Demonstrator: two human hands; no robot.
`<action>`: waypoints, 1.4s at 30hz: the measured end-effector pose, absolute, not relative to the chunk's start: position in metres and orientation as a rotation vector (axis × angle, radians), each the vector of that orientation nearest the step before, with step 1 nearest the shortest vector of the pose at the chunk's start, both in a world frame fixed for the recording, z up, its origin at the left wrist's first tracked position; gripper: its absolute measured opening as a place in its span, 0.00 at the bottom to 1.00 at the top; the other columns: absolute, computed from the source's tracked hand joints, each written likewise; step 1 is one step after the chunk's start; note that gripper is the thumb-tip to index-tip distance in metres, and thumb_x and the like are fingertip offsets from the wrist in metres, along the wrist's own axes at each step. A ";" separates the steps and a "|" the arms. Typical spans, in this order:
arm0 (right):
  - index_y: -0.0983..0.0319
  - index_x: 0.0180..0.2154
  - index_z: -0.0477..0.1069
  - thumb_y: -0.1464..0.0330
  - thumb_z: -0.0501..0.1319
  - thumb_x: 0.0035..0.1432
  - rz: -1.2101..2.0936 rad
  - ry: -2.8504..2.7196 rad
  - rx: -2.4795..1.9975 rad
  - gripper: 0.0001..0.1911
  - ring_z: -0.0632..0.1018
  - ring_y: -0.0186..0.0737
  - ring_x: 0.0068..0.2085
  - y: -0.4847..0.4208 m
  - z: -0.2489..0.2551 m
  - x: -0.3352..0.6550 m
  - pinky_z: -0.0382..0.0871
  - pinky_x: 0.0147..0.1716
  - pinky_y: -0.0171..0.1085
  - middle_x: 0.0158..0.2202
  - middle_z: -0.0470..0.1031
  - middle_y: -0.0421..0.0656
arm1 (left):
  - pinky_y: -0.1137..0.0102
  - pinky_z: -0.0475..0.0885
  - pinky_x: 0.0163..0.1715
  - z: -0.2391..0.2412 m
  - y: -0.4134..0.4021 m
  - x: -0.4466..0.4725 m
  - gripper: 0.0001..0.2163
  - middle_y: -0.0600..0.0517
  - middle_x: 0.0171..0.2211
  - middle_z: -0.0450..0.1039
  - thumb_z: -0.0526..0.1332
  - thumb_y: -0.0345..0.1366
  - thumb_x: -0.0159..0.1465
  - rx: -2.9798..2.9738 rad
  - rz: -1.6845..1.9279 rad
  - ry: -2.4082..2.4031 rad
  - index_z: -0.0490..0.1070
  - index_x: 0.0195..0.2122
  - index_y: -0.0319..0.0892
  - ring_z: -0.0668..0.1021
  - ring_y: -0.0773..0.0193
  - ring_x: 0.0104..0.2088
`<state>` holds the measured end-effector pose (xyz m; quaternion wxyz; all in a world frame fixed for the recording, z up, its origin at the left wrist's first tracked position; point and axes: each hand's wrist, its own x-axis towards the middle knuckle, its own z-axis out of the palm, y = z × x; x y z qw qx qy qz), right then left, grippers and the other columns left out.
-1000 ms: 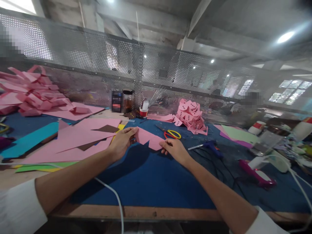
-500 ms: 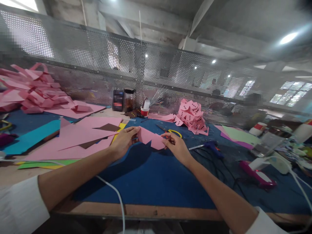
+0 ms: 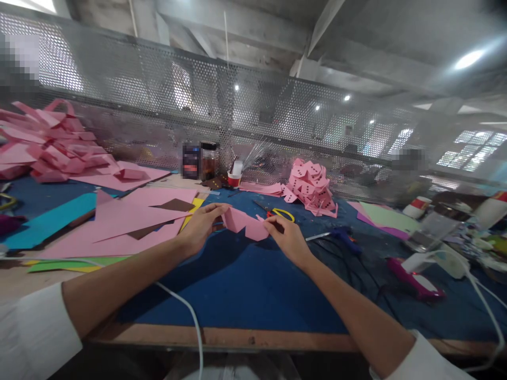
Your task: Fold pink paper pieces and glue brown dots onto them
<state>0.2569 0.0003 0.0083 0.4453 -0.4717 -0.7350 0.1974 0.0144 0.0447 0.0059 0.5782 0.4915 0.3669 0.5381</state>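
Note:
A small piece of pink paper [image 3: 255,230], notched along its lower edge and creased, is held up above the blue table mat [image 3: 245,295]. My left hand [image 3: 204,226] pinches its left end between thumb and fingers. At the right end, my right hand [image 3: 287,237] grips it by the fingertips. Just behind the right hand lie scissors [image 3: 284,214] with yellow and red handles. To the left of my hands, larger pink sheets [image 3: 130,216] are spread over brown and yellow paper.
A heap of folded pink strips [image 3: 59,142] rises at the far left. Pink dotted pieces [image 3: 309,187] are piled at the back. A blue glue gun [image 3: 345,237] and a magenta device [image 3: 415,279] lie on the right. A white cable [image 3: 190,311] crosses the front edge.
At its right end the pink paper is now bent, with a small flap standing up by my right fingers. Both hands stay in nearly the same place; the view shifts slightly.

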 end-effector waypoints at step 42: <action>0.60 0.43 0.73 0.59 0.55 0.66 0.405 -1.623 -1.153 0.14 0.79 0.39 0.41 0.016 0.017 0.277 0.71 0.44 0.37 0.41 0.79 0.44 | 0.64 0.67 0.46 0.014 0.035 0.018 0.05 0.50 0.39 0.80 0.64 0.41 0.59 2.136 1.293 1.090 0.79 0.34 0.49 0.76 0.51 0.44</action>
